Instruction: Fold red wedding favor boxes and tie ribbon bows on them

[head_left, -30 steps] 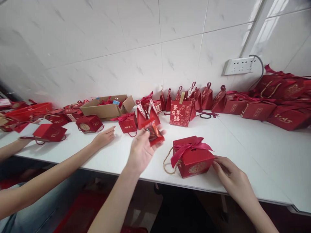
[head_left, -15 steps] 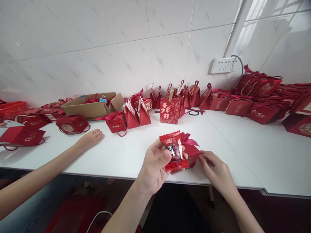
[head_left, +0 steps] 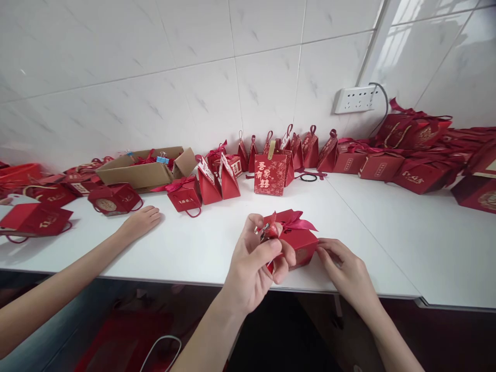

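My left hand (head_left: pixel 253 261) is closed on a shiny red candy packet (head_left: pixel 271 231), now mostly covered by the fingers. Behind and to the right of it, a red gift box (head_left: pixel 300 238) with a pink-red ribbon bow (head_left: pixel 296 222) sits near the table's front edge. My right hand (head_left: pixel 346 266) pinches the right corner of this box between thumb and fingers. Farther back stands a square red box (head_left: pixel 270 174) with gold lettering.
Another person's hand (head_left: pixel 141 222) lies on the white table (head_left: pixel 186 248) at left. An open cardboard box (head_left: pixel 139 174) and several red gift boxes line the wall. A power strip (head_left: pixel 355 99) hangs at back right.
My left hand has turned the packet, so its printed face no longer shows and more of the ribboned box is visible. My right hand stays at the box's corner.
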The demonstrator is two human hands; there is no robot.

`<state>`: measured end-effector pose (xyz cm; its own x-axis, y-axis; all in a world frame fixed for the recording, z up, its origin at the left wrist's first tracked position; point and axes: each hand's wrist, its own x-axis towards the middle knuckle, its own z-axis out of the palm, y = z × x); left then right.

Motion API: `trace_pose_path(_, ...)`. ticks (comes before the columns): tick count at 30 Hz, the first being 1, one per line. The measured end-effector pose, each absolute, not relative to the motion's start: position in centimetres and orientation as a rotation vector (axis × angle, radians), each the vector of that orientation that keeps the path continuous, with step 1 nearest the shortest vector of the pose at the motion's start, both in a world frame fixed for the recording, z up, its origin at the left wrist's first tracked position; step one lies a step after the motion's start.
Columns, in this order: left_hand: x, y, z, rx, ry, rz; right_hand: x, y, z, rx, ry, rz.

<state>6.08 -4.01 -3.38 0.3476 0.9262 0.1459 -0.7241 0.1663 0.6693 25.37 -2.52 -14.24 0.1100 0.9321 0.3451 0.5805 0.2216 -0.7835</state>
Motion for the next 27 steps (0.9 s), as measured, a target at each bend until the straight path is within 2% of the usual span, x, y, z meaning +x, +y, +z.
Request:
trace_pose_path(8,6.1,-4.2,-4.2,1.044,0.473,1.217,25.4,-2.6,-14.2,-1.453,-1.578,0.468)
trace_pose_path(18,6.4,-4.5,-4.1,1.118,0.582,1.383,25.4,-2.6,-14.4,-1.453,-1.566,0.493)
trace_pose_path(27,6.3,-4.6,-4.4,1.169,0.666,1.356,25.2,-2.6,-13.9,-1.441,-1.564,0.476)
